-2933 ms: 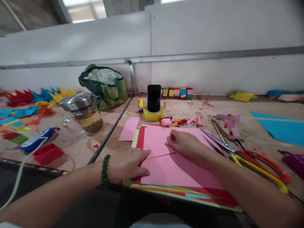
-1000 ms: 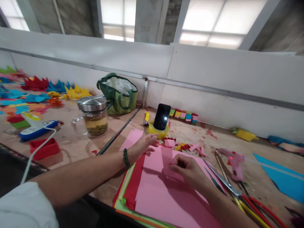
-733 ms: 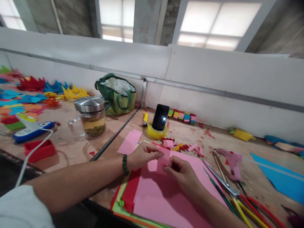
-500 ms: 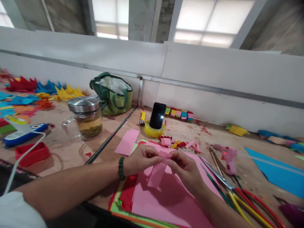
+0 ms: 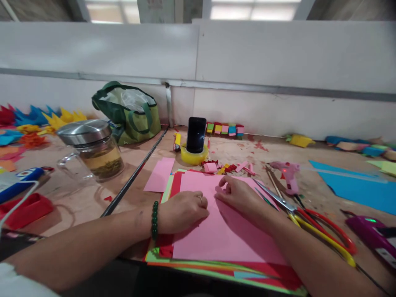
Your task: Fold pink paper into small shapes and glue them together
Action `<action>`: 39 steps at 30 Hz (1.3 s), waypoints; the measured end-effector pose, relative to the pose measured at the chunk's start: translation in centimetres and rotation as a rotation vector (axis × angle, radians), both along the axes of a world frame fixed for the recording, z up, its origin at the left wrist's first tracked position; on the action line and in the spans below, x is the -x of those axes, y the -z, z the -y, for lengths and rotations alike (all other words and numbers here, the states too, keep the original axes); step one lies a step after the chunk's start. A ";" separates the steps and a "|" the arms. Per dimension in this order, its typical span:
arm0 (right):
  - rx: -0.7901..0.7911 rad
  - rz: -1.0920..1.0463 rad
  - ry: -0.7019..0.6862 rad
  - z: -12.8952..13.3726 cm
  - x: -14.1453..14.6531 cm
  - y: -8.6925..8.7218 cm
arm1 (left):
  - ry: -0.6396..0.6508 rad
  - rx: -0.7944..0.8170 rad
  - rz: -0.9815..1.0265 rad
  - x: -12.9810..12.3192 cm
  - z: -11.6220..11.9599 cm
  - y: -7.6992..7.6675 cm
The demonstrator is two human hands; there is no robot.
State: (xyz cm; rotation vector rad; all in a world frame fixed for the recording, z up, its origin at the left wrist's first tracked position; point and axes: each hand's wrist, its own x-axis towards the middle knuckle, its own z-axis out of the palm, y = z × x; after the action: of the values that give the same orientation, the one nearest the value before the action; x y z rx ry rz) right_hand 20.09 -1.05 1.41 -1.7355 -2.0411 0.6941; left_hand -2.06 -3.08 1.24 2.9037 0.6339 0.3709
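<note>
My left hand point(image 5: 185, 211), with a ring and a green bead bracelet, rests on a large pink sheet point(image 5: 213, 243), its fingers curled together. Anything beneath those fingers is hidden. To its right, my right hand point(image 5: 236, 196) is low over the same sheet, thumb and forefinger bent with a gap between their tips. Pink on pink makes a small strip between the hands hard to make out. Under the pink sheet lies a stack of coloured sheets point(image 5: 192, 267). A smaller pink piece point(image 5: 159, 175) lies left of the stack.
Scissors point(image 5: 286, 203) and a pink glue gun point(image 5: 289, 175) lie at right. Beyond the stack, a phone point(image 5: 196, 135) stands in a yellow tape roll point(image 5: 194, 156) near paper scraps point(image 5: 229, 168). A glass mug point(image 5: 102, 159) and green bag point(image 5: 139, 123) stand left.
Both hands have come down onto or near the pink sheet and moved slightly apart. The pink strip they held up between them no longer shows clearly. The camera view has tilted downward.
</note>
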 end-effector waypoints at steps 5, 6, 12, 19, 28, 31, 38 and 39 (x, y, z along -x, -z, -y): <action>-0.096 0.051 -0.226 1.5 0.9 -0.3 | -0.007 -0.057 -0.227 -0.1 1.7 -1.0; -0.056 0.021 -0.276 1.8 1.3 -0.4 | -0.004 -0.070 -0.249 -0.1 1.9 -1.1; 0.235 0.041 -0.279 -0.1 1.4 -1.1 | -0.006 -0.075 -0.339 -0.1 3.0 -1.2; 0.222 0.049 -0.214 -3.2 -1.4 -0.9 | -0.046 0.047 -0.364 0.1 3.9 -1.8; 0.192 -0.026 -0.335 0.6 1.1 -1.2 | -0.148 0.069 -0.151 1.2 6.1 -1.5; 0.257 0.010 -0.365 0.8 2.2 -1.2 | -0.186 0.100 -0.145 1.7 6.7 -1.0; 0.314 0.175 -0.323 -2.8 0.5 -1.7 | -0.313 0.196 -0.082 2.2 7.9 0.2; 0.307 0.204 -0.318 -3.1 0.3 -2.0 | -0.338 0.206 -0.058 2.2 8.1 0.3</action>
State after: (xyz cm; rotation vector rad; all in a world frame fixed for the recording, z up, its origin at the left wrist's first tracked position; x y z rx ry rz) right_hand 19.83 2.04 3.41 -1.7150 -2.4953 1.0095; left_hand -4.25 -11.22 0.91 2.6183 1.1069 0.2419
